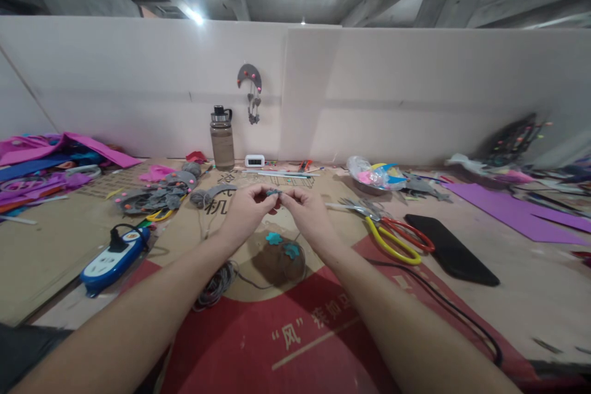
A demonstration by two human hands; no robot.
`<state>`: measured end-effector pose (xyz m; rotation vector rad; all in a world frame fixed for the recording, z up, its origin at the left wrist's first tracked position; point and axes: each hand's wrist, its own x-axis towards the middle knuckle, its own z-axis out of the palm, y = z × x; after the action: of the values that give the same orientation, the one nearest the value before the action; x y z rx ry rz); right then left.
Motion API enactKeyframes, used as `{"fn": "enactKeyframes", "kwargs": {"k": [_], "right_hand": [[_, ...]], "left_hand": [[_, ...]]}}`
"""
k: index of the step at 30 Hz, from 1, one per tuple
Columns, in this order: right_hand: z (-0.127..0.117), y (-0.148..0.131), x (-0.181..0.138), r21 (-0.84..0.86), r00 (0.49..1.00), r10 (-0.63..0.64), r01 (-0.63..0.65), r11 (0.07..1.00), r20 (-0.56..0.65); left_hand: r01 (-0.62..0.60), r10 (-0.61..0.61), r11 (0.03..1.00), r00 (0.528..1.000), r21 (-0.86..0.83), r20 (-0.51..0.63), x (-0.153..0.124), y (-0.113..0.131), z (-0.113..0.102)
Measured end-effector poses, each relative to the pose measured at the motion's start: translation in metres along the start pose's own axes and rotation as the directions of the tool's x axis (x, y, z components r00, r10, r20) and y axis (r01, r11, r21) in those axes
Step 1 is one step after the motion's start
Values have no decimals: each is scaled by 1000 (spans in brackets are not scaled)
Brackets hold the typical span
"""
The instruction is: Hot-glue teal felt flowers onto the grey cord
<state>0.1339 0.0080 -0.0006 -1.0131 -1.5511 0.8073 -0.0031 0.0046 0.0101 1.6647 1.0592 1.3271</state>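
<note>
My left hand [247,209] and my right hand [308,212] are raised together above the table, their fingertips pinched on one small teal felt piece [273,193] between them. Below the hands lies a grey felt oval [279,261] with two teal flower shapes [274,238] on it. A coil of grey cord [216,284] lies just left of the oval. All of this rests on a cardboard sheet [295,332] with a red printed area.
Yellow and red scissors [392,237] and a black phone [450,249] lie to the right. A blue power strip [113,257] sits left. Grey felt shapes [157,194], a water bottle [222,138], a small white clock [254,160], a bowl of bits [376,175] and purple sheets [512,212] lie farther off.
</note>
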Motion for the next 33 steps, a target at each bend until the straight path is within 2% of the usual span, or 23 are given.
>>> {"fn": "enactKeyframes", "kwargs": {"k": [17,24,27,33], "right_hand": [[0,-2,-1,42,999,41,-41,998,20],[1,4,0,63,999,43,-44,997,17],[1,4,1,45,998,51,-52,998,21],[0,1,0,70,998,58,-59,996,18]], "left_hand": [[-75,70,991,997,112,40,1,1,-5],[75,-71,989,997,-127,38,3,-2,-3],[103,-101,971,995,-218,21,4,-6,-1],[71,-66,981,997,-183,37,3,-5,-1]]}}
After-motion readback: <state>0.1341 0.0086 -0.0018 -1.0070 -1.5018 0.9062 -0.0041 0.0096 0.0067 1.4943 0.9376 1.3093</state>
